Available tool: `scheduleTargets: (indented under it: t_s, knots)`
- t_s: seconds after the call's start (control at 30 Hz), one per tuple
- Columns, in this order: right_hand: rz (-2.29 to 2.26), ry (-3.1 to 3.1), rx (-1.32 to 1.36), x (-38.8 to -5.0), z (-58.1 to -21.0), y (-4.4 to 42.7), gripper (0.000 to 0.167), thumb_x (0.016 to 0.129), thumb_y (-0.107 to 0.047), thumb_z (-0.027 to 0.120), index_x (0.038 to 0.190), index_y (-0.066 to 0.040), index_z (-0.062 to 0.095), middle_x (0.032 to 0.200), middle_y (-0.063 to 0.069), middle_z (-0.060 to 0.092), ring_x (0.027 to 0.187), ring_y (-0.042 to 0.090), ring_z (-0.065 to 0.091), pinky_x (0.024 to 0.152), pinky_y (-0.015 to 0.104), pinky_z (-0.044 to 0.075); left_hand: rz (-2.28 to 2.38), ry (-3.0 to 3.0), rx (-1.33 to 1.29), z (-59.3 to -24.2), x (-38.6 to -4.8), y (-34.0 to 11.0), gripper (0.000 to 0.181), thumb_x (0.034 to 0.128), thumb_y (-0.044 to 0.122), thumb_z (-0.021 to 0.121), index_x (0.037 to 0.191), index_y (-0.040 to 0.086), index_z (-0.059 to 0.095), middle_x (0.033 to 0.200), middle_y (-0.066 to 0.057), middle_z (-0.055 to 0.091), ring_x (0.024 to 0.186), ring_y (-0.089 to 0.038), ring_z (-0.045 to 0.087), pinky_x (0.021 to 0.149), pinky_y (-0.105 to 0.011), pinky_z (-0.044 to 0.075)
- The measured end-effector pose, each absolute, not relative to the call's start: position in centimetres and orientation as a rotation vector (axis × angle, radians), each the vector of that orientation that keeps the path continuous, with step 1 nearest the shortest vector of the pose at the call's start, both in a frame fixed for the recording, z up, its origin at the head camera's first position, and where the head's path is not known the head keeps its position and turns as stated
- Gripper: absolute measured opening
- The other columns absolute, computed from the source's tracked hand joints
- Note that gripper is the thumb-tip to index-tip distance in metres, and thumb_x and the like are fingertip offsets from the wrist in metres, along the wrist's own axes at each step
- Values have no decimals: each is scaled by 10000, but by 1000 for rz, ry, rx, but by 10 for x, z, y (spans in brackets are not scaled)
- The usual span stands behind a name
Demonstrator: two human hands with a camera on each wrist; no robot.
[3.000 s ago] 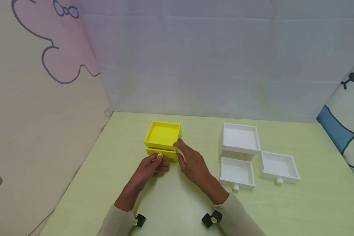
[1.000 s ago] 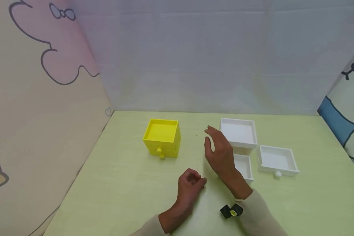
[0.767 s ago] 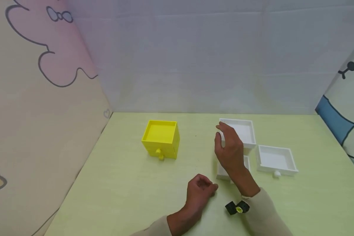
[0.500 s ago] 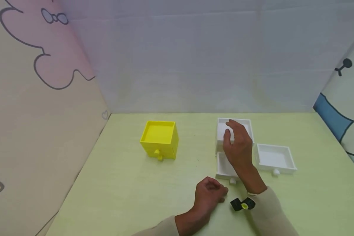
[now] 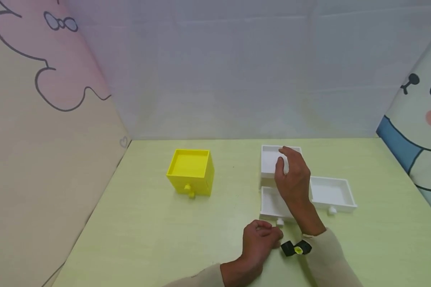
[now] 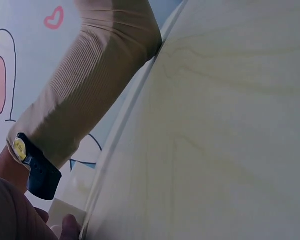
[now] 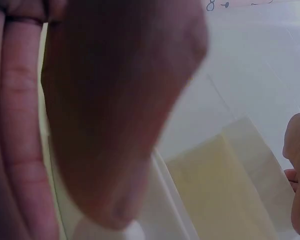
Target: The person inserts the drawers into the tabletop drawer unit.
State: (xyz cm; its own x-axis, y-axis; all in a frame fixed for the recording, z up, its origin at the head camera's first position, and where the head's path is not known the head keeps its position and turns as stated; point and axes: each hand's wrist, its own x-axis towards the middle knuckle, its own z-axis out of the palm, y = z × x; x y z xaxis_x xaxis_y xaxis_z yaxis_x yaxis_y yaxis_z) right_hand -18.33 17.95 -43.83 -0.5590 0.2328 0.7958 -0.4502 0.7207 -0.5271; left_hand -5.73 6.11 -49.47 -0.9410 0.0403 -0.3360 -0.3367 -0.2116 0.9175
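Note:
In the head view, my left hand [image 5: 259, 245], loosely curled, is just in front of the round knob [image 5: 279, 222] of a white drawer [image 5: 273, 203]. In the left wrist view its finger and thumb [image 6: 70, 227] lie near that knob, with no grip visible. The drawer stands out from the front of a white two-drawer cabinet [image 5: 270, 159]. My right hand [image 5: 293, 175], fingers relaxed and apart, hovers at the cabinet's right side and hides part of it. Whether it touches the cabinet cannot be told. The right wrist view is mostly filled by blurred fingers [image 7: 20, 100].
A second white drawer [image 5: 331, 192] with a knob lies on the table right of the cabinet. To the left stands a yellow cabinet [image 5: 190, 171], its drawers closed. A curtain [image 5: 215, 79] hangs behind the table [image 5: 147, 235], and printed walls rise at both sides.
Three seconds ago both hands were at the yellow cabinet, with a drawer partly out; that drawer is now in. Both hands have moved right to the white cabinet, and the head view has shifted slightly.

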Motion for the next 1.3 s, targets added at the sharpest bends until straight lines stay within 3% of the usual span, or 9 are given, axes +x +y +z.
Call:
scheduleTargets:
  t_s: [0.17, 0.43, 0.63, 0.8, 1.07, 1.3]
  knots:
    - [883, -1982, 141, -181, -437, 183, 201, 900, 17, 596, 1084, 31, 677, 1101, 185, 691, 1052, 334, 644, 893, 522, 508, 2314, 1759, -383, -496, -59, 69, 252, 747, -42, 759, 921, 23, 589, 830, -117, 738, 662, -158, 681, 596, -241, 560]
    - [873, -1994, 66, -181, -435, 195, 187, 875, 3, 617, 1049, 41, 673, 1111, 194, 688, 1060, 353, 640, 889, 539, 502, 2329, 1760, -418, -495, -63, 77, 242, 758, -44, 781, 900, 14, 594, 794, -78, 698, 617, -142, 649, 584, -288, 579]
    - [871, -2043, -4, -184, -436, 205, 200, 884, -52, 629, 1052, 45, 672, 1140, 220, 675, 1093, 375, 628, 929, 537, 491, 2358, 1706, -435, -495, -65, 79, 200, 802, -43, 763, 894, -3, 590, 775, -98, 699, 680, -217, 714, 575, -314, 591]
    - [911, -2094, -61, -184, -438, 209, 241, 882, -52, 636, 1096, 53, 675, 1180, 232, 661, 1133, 383, 606, 976, 543, 461, 2357, 1678, -447, -495, -66, 79, 167, 819, -55, 744, 910, -29, 607, 795, -147, 709, 729, -258, 732, 597, -319, 597]
    - [982, -2199, -144, -184, -440, 214, 344, 903, -70, 615, 1215, 73, 637, 1262, 265, 622, 1211, 413, 561, 1026, 553, 424, 2300, 1755, -478, -495, -65, 78, 164, 801, -21, 770, 912, -19, 649, 780, -81, 707, 723, -170, 696, 685, -325, 598]
    - [1017, -2256, -158, -182, -437, 216, 379, 929, -45, 539, 1274, 96, 608, 1334, 251, 581, 1267, 407, 531, 1057, 544, 411, 2326, 1735, -481, -494, -68, 77, 159, 817, -8, 766, 925, -25, 651, 803, -105, 723, 750, -184, 708, 719, -335, 597]
